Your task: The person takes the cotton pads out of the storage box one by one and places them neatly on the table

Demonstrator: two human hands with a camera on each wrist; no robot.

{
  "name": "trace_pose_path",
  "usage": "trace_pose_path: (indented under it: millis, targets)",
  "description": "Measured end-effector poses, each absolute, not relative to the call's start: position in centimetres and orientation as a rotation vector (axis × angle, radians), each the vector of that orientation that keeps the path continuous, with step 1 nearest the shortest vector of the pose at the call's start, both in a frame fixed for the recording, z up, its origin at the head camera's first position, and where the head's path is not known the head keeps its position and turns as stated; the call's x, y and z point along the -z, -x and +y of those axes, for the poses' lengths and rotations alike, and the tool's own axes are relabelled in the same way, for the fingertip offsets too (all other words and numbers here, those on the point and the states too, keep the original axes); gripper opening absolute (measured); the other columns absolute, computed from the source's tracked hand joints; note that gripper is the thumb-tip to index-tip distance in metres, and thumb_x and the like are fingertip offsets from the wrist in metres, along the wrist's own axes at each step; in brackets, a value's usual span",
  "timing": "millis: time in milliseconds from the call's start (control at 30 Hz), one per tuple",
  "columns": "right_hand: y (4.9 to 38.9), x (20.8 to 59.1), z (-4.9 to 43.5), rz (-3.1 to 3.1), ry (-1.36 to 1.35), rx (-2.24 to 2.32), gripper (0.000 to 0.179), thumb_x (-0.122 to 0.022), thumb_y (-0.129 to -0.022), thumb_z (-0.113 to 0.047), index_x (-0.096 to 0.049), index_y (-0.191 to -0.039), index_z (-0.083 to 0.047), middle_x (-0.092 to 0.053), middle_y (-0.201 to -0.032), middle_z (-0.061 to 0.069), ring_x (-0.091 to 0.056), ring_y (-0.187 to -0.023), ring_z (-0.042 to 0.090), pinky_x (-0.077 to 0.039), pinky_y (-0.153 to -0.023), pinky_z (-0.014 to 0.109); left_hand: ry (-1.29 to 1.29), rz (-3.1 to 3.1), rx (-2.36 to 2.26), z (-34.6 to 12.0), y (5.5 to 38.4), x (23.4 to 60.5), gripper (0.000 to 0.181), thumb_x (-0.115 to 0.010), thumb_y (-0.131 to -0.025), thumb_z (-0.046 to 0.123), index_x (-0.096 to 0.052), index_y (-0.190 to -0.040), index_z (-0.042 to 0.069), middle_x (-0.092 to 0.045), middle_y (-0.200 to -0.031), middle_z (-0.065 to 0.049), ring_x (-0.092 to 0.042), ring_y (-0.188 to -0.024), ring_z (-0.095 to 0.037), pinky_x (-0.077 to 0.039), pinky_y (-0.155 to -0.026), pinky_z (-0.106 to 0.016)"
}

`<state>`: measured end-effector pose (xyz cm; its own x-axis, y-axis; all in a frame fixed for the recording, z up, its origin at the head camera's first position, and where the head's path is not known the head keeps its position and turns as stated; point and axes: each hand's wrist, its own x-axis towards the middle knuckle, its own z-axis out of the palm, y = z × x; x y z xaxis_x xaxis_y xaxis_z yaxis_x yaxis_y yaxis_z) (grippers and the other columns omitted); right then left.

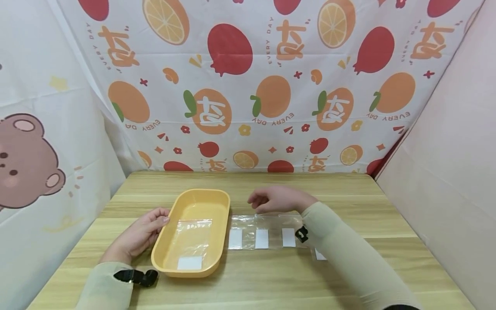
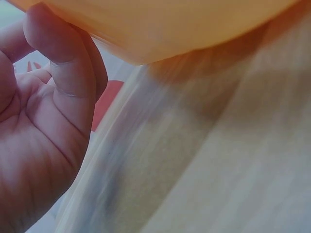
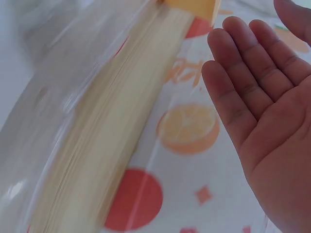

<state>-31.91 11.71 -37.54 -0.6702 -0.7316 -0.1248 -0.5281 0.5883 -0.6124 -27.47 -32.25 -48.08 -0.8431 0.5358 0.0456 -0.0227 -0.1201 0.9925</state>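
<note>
A yellow oblong tray (image 1: 224, 241) sits at the left of the table, apparently tilted a little. At its left rim, my left hand (image 1: 141, 232) pinches the edge between thumb and fingers; the left wrist view shows this hand (image 2: 53, 111) close under the tray (image 2: 194, 29). Inside the tray lies a clear zip bag (image 1: 191, 239) with a white label. My right hand (image 1: 280, 199) hovers over the table, holding nothing. Its fingers (image 3: 243, 87) are loosely extended in the right wrist view. Below it, several clear zip bags (image 1: 248, 221) with white labels lie in a row.
The wooden table (image 1: 271, 284) meets a fruit-print cloth (image 1: 248, 129) at the back. A bear-print cloth (image 1: 27, 163) hangs on the left and a plain white one (image 1: 445, 129) on the right. My right forearm hides part of the rightmost bag.
</note>
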Motion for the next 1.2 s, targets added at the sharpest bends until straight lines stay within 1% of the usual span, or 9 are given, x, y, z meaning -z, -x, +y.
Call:
trace_pose_path:
  millis: [167, 400, 600, 700, 833, 967, 1100, 1167, 1200]
  targets:
    - [32.4, 37.1, 8.2, 2.415, 1.116, 0.761, 0.032, -0.072, -0.096, -0.023, -0.066, -0.127, -0.016, -0.069, -0.110, -0.007, -0.062, -0.101, 0.004, -0.052, -0.089, 0.024, -0.546, 1.787, -2.025, -32.2, 27.6, 48.3, 0.026, -0.040, -0.110, 0.009, -0.034, -0.121, -0.015, -0.066, -0.101, -0.008, -0.068, -0.085, -0.015, -0.060, -0.069, -0.029]
    - [33.3, 37.0, 2.7, 2.387, 1.194, 0.625, 0.035, -0.073, -0.096, -0.024, -0.065, -0.129, -0.016, -0.067, -0.110, -0.009, -0.060, -0.101, 0.002, -0.049, -0.090, 0.021, -0.530, 1.802, -2.015, -32.3, 27.5, 48.1, 0.023, -0.042, -0.110, 0.010, -0.039, -0.119, -0.010, -0.065, -0.101, -0.007, -0.067, -0.086, -0.015, -0.060, -0.070, -0.029]
    - [34.5, 38.9, -1.7, 2.348, 1.236, 0.542, 0.040, -0.074, -0.094, -0.023, -0.065, -0.132, -0.010, -0.068, -0.113, -0.006, -0.059, -0.100, 0.001, -0.047, -0.089, 0.018, -0.530, 1.798, -2.027, -32.2, 27.3, 47.9, 0.018, -0.042, -0.110, 0.009, -0.041, -0.117, -0.007, -0.065, -0.100, -0.006, -0.067, -0.085, -0.014, -0.059, -0.069, -0.028]
    - [35.0, 40.0, -3.1, 2.310, 1.217, 0.551, 0.041, -0.074, -0.094, -0.022, -0.065, -0.131, -0.009, -0.067, -0.113, -0.006, -0.059, -0.100, 0.001, -0.047, -0.087, 0.017, -0.544, 1.796, -2.028, -31.8, 27.3, 47.9, 0.020, -0.042, -0.110, 0.008, -0.039, -0.118, -0.009, -0.064, -0.099, -0.006, -0.065, -0.085, -0.013, -0.059, -0.070, -0.027]
    - [35.9, 41.2, -4.8, 2.305, 1.186, 0.541, 0.035, -0.075, -0.093, -0.020, -0.067, -0.126, -0.011, -0.066, -0.109, -0.008, -0.059, -0.100, 0.003, -0.047, -0.086, 0.017, -0.533, 1.804, -2.027, -31.7, 27.3, 47.9, 0.025, -0.042, -0.110, 0.009, -0.036, -0.120, -0.013, -0.064, -0.101, -0.007, -0.066, -0.086, -0.013, -0.059, -0.070, -0.028]
    - [36.9, 41.9, -5.8, 2.304, 1.185, 0.475, 0.029, -0.076, -0.091, -0.020, -0.070, -0.118, -0.013, -0.066, -0.106, -0.009, -0.059, -0.098, 0.004, -0.047, -0.085, 0.018, -0.532, 1.803, -2.028, -31.6, 27.4, 48.1, 0.023, -0.041, -0.110, 0.009, -0.038, -0.120, -0.012, -0.065, -0.102, -0.007, -0.067, -0.087, -0.014, -0.059, -0.070, -0.029]
    - [37.6, 42.7, -6.7, 2.255, 1.191, 0.427, 0.017, -0.077, -0.090, -0.020, -0.073, -0.106, -0.016, -0.066, -0.091, -0.008, -0.057, -0.084, 0.004, -0.046, -0.075, 0.017, -0.518, 1.810, -2.033, -31.7, 27.4, 48.2, 0.020, -0.041, -0.110, 0.008, -0.040, -0.119, -0.009, -0.065, -0.103, -0.008, -0.067, -0.090, -0.014, -0.060, -0.073, -0.030]
    - [37.7, 43.0, -7.1, 2.237, 1.201, 0.400, 0.012, -0.078, -0.089, -0.021, -0.072, -0.098, -0.016, -0.064, -0.081, -0.005, -0.056, -0.075, 0.006, -0.045, -0.069, 0.018, -0.498, 1.820, -2.037, -31.8, 27.3, 48.2, 0.019, -0.043, -0.109, 0.009, -0.041, -0.119, -0.007, -0.064, -0.104, -0.007, -0.067, -0.091, -0.014, -0.060, -0.074, -0.030]
    - [37.8, 43.2, -7.3, 2.238, 1.202, 0.381, 0.012, -0.079, -0.089, -0.023, -0.070, -0.094, -0.016, -0.063, -0.078, -0.005, -0.054, -0.073, 0.006, -0.044, -0.067, 0.019, -0.499, 1.826, -2.035, -31.8, 27.3, 48.2, 0.019, -0.043, -0.109, 0.009, -0.041, -0.119, -0.007, -0.064, -0.104, -0.008, -0.066, -0.091, -0.014, -0.059, -0.074, -0.030]
